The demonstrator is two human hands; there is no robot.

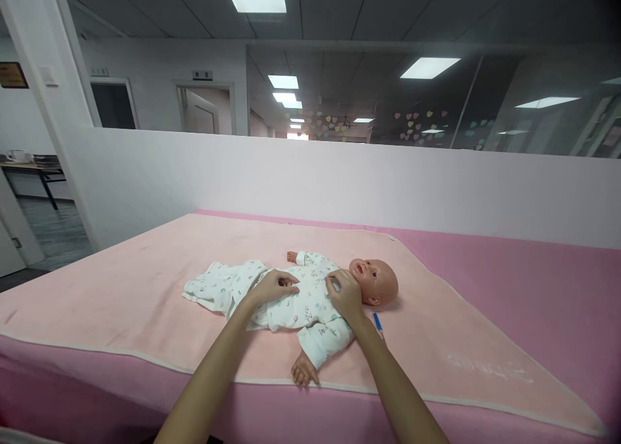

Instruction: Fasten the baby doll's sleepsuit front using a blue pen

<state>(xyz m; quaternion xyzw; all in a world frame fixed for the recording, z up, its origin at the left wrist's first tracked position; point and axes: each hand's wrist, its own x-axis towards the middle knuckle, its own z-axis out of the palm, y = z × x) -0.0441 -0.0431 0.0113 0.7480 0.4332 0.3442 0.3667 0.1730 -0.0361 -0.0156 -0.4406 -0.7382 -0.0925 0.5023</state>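
A baby doll lies on its back on a pale pink blanket, head to the right, dressed in a white printed romper. My left hand rests on the doll's belly, fingers curled and pinching the romper fabric. My right hand sits at the doll's chest just below the chin, fingers closed on the romper near the collar. One doll arm stretches toward me, the other points away.
A blue pen lies on the blanket beside my right wrist. The blanket covers a pink mattress against a low white partition wall. A doorway and a desk stand at the far left.
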